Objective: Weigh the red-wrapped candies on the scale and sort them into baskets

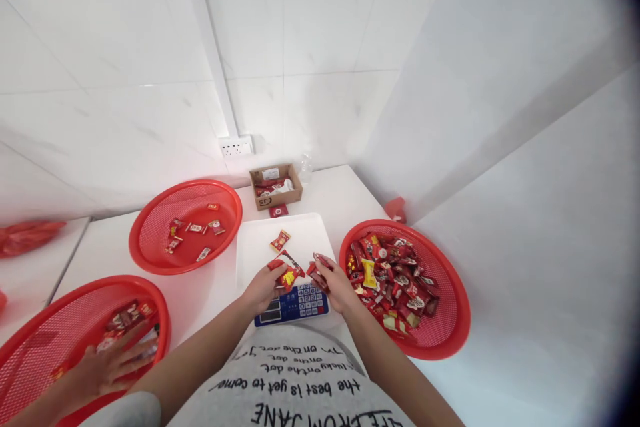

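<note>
Red-and-yellow glossy wrapped packet is pinched in the left hand, dark-red wrapped sweets in the right hand, hands apart above the near part of the white rectangular scale pan; fingertip grips probably leave wrappers visible. The dark-red sweets slant far-left to near-right lengthwise; the packet's axis is unclear.

Free passage runs over the far part of the flat white weighing platform, above a small red wrapped sweet. Round red mesh plastic baskets flank it; beyond, an open brown cardboard box obstructs.
</note>
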A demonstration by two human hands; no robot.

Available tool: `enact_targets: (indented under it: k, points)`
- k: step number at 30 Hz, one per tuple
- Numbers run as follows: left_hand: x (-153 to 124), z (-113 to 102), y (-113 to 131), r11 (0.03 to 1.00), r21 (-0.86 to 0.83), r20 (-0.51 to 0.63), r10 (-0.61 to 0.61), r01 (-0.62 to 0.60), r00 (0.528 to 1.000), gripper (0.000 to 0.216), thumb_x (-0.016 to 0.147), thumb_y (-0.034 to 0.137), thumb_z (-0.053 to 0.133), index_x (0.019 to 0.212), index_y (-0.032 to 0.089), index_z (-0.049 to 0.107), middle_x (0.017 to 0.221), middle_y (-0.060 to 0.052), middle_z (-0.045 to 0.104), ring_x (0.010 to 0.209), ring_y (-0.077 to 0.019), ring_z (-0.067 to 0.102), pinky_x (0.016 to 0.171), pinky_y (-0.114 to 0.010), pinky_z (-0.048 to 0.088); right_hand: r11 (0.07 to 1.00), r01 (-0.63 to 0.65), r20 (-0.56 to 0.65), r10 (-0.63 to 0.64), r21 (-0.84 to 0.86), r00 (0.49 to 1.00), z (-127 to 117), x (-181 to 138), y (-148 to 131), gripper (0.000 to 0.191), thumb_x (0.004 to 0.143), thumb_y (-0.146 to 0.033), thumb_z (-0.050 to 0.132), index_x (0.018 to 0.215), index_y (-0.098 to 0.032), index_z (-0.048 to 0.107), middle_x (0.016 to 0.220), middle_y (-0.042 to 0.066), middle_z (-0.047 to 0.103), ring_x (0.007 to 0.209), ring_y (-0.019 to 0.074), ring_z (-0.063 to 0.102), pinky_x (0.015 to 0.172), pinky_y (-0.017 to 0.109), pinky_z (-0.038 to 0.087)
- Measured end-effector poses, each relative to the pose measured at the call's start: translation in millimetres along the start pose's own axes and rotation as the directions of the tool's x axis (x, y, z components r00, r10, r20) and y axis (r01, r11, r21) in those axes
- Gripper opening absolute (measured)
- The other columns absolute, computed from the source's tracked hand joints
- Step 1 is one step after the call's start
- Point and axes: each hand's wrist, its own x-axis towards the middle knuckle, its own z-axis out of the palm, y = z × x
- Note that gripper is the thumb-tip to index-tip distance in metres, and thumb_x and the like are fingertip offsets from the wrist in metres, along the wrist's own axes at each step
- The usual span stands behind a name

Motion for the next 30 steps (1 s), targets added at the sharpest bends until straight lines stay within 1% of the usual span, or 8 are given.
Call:
enact_targets:
  k: [3, 6, 9, 13, 19, 22, 27, 30]
  points:
    - [2, -2, 7, 0.996, 0.061, -0.020, 0.072, -0.071, 0.997, 0.034, 0.074, 0.036, 0.063, 0.100, 0.017, 0.052, 0.094, -0.004, 0.064, 0.075, -0.0120, 0.060, 0.065, -0.024, 0.048, 0.999, 0.008, 0.059, -0.011, 0.044, 0.998, 5, 11, -7, 0.033, 0.068, -0.046, 0.067, 0.089, -0.023, 0.059, 0.079, -0.001, 0.065, 0.058, 0.0087, 0.057, 0.062, 0.026, 0.051]
    - [4, -6, 6, 0.992, 0.056, -0.126, 0.122, -0.116, 0.985, 0.046, 0.076, 0.034, 0.062, 0.114, 0.020, 0.041, 0.109, -0.008, 0.059, 0.076, -0.0110, 0.061, 0.069, -0.025, 0.049, 0.998, -0.013, -0.017, 0.014, 0.057, 1.000, 0, 21, -6, 0.028, 0.069, -0.044, 0.066, 0.088, -0.025, 0.057, 0.093, 0.001, 0.064, 0.078, 0.0132, 0.063, 0.070, 0.030, 0.054]
    - [6, -14, -2, 0.986, 0.102, -0.224, 0.155, -0.135, 0.962, 0.053, 0.078, 0.031, 0.058, 0.124, 0.023, 0.032, 0.128, -0.012, 0.045, 0.083, -0.0120, 0.061, 0.067, -0.024, 0.049, 0.997, -0.058, -0.091, 0.063, 0.050, 0.994, -14, 27, 2, 0.026, 0.071, -0.044, 0.065, 0.084, -0.024, 0.055, 0.094, 0.003, 0.064, 0.080, 0.0135, 0.064, 0.072, 0.030, 0.055]
    - [6, -26, -16, 0.911, 0.363, -0.270, 0.303, -0.195, 0.914, 0.060, 0.078, 0.028, 0.053, 0.131, 0.022, 0.026, 0.137, -0.013, 0.031, 0.090, -0.0151, 0.058, 0.069, -0.028, 0.051, 0.998, -0.044, -0.134, 0.051, 0.052, 0.990, -27, 27, 11, 0.026, 0.070, -0.043, 0.067, 0.084, -0.023, 0.057, 0.092, 0.004, 0.064, 0.077, 0.0146, 0.065, 0.072, 0.030, 0.056]
    - [14, -28, -28, 0.526, 0.767, -0.085, 0.652, -0.368, 0.754, 0.052, 0.074, 0.022, 0.052, 0.125, 0.019, 0.042, 0.135, -0.012, 0.032, 0.113, -0.0232, 0.047, 0.093, -0.040, 0.043, 0.997, 0.077, -0.082, -0.076, 0.014, 0.994, -18, 26, 0, 0.030, 0.069, -0.044, 0.066, 0.090, -0.023, 0.060, 0.099, 0.005, 0.064, 0.088, 0.0170, 0.063, 0.075, 0.031, 0.055]
    - [18, -29, -32, 0.303, 0.875, 0.059, 0.706, -0.377, 0.706, 0.044, 0.075, 0.021, 0.051, 0.119, 0.018, 0.050, 0.136, -0.012, 0.033, 0.125, -0.0270, 0.034, 0.103, -0.044, 0.032, 0.987, 0.119, -0.141, -0.133, -0.108, 0.981, -16, 26, -4, 0.029, 0.068, -0.042, 0.066, 0.089, -0.023, 0.062, 0.099, 0.005, 0.064, 0.088, 0.0167, 0.060, 0.070, 0.027, 0.053]
    - [21, -34, -42, 0.084, 0.937, 0.221, 0.608, -0.339, 0.762, 0.052, 0.074, 0.023, 0.053, 0.126, 0.024, 0.047, 0.140, -0.007, 0.035, 0.132, -0.0296, 0.022, 0.106, -0.049, 0.024, 0.945, 0.138, -0.192, -0.200, -0.296, 0.961, -25, 22, -3, 0.023, 0.065, -0.036, 0.067, 0.082, -0.022, 0.065, 0.079, 0.003, 0.066, 0.070, 0.0151, 0.058, 0.055, 0.023, 0.048]
    - [22, -34, -46, 0.014, 0.943, 0.273, 0.534, -0.331, 0.800, 0.059, 0.074, 0.022, 0.053, 0.131, 0.025, 0.042, 0.144, -0.007, 0.031, 0.135, -0.0292, 0.017, 0.107, -0.050, 0.021, 0.942, 0.135, -0.105, -0.175, -0.307, 0.979, -23, 18, -7, 0.023, 0.064, -0.035, 0.067, 0.083, -0.022, 0.065, 0.081, 0.002, 0.067, 0.071, 0.0149, 0.060, 0.056, 0.023, 0.048]
